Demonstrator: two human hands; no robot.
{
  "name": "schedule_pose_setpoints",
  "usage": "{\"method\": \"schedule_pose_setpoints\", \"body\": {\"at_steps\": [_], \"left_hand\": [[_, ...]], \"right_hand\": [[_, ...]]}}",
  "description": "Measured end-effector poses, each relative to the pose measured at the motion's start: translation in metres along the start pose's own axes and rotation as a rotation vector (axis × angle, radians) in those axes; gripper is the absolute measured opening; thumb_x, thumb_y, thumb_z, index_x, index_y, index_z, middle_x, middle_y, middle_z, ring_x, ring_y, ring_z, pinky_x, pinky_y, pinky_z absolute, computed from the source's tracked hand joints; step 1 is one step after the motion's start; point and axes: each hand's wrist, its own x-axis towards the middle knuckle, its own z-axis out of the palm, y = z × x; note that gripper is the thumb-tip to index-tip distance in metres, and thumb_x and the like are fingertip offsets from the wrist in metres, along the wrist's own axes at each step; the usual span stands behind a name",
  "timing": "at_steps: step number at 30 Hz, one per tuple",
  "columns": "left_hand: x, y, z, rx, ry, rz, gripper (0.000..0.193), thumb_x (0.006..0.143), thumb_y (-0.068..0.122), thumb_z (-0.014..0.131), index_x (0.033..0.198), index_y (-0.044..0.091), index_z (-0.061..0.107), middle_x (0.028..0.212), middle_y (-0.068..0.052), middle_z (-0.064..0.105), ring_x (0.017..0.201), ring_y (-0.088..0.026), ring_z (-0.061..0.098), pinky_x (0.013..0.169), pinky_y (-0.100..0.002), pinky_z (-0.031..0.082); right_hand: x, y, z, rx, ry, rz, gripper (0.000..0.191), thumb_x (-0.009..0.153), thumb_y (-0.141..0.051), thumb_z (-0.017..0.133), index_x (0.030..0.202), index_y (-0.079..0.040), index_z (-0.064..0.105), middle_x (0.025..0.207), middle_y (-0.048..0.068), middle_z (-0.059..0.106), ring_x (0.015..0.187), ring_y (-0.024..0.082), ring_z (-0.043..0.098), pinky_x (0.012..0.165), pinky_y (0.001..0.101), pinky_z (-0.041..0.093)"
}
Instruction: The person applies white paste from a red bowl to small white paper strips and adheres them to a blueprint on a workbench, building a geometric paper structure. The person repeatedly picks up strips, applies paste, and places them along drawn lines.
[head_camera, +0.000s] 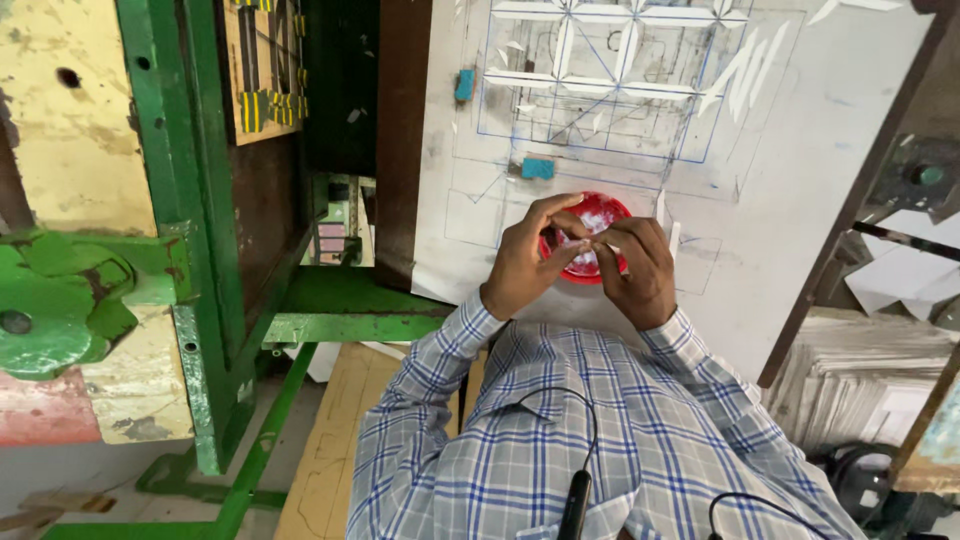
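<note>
From the head camera I see my left hand (522, 262) and right hand (635, 270) brought together over the round red plastic dish (605, 212), fingertips of both pinching one small white sliver (590, 246) between them, held above the dish so loose bits fall back in. The dish sits on the white drawing sheet (800, 150) on the table, near the pencilled star pattern (600, 70), with two teal blocks (537, 168) just left. A green metal frame (190, 250) stands far left.

White drawing sheet (800, 130) carries red bowl (600, 215), teal blocks (537, 168).
</note>
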Motion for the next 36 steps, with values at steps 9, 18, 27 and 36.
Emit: {"method": "schedule_pose_setpoints", "body": {"at_steps": [9,18,27,36], "left_hand": [[0.073,-0.105,-0.039,-0.139,0.256,-0.176,0.071,0.096,0.002,0.077,0.154,0.009,0.037,0.103,-0.01,0.071,0.09,-0.017,0.069,0.076,-0.031,0.061],[0.134,-0.159,-0.057,0.118,0.098,-0.088,0.085,0.092,0.009,0.085,0.158,0.014,0.031,0.097,-0.005,0.079,0.087,-0.013,0.077,0.08,-0.029,0.064],[0.136,-0.165,-0.054,0.002,0.15,-0.136,0.078,0.091,0.005,0.084,0.155,0.013,0.038,0.098,-0.006,0.079,0.088,-0.013,0.076,0.081,-0.028,0.064],[0.134,-0.163,-0.05,0.055,0.174,-0.082,0.068,0.093,0.006,0.081,0.15,0.012,0.045,0.096,-0.005,0.078,0.087,-0.012,0.076,0.079,-0.027,0.065]], "right_hand": [[0.032,0.042,0.012,0.094,-0.061,0.234,0.014,0.094,-0.001,0.076,0.106,-0.006,0.077,0.087,0.01,0.064,0.074,0.025,0.063,0.067,0.038,0.051],[0.109,0.095,0.026,-0.056,-0.37,-0.258,0.02,0.089,-0.003,0.072,0.109,-0.003,0.073,0.095,0.011,0.064,0.09,0.032,0.06,0.079,0.0429,0.054],[0.125,0.109,0.041,0.014,-0.349,-0.244,0.019,0.092,0.0,0.071,0.111,-0.004,0.071,0.098,0.01,0.064,0.091,0.031,0.061,0.08,0.0425,0.054],[0.126,0.108,0.049,-0.149,-0.479,-0.309,0.049,0.079,-0.001,0.07,0.127,-0.008,0.073,0.088,0.008,0.056,0.084,0.028,0.054,0.084,0.0401,0.051]]}}
